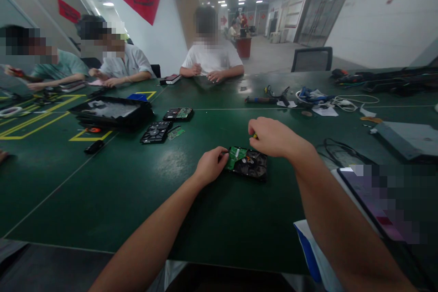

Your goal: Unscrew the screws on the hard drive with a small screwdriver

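A black hard drive [251, 166] with a green circuit board [235, 155] on top lies on the green table [137, 200] in front of me. My left hand [210, 165] is closed against the drive's left edge, pinching it. My right hand [272, 137] is curled just above the drive's far side, gripping a small tool with a yellow tip [255, 136], likely a screwdriver.
Two more hard drives [156, 132] [178, 114] and a loose green board [175, 133] lie to the left, beside a black tray [109, 112]. Cables and tools [308, 98] sit at the far right. Three people sit across the table. A dark tablet [386, 200] lies near my right arm.
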The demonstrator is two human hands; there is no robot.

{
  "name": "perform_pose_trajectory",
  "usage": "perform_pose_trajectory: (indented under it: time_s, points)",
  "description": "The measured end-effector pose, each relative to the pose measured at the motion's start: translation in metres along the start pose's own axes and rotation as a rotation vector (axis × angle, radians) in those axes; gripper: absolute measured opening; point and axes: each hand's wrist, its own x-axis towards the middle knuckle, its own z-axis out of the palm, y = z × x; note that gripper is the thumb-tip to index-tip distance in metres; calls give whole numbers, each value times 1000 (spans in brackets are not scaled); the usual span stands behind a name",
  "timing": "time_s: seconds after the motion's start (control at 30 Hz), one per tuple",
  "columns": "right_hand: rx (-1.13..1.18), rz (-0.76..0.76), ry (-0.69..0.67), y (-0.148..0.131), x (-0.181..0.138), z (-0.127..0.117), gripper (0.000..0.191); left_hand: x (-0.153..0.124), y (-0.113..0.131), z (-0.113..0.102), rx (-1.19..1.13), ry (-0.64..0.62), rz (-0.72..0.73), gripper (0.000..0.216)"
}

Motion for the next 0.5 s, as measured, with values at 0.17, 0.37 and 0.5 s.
perform_pose_trajectory:
  time_s: [0.17,0.37,0.5]
  points:
    - [33,-55,12,2,1,-2,9,0,0,0,-14,-4,-3,23]
    - [61,24,81,13,10,9,11,1,-1,1,-5,-4,4,23]
    - [152,-68,94,21,14,14,15,1,1,0,3,1,10,22]
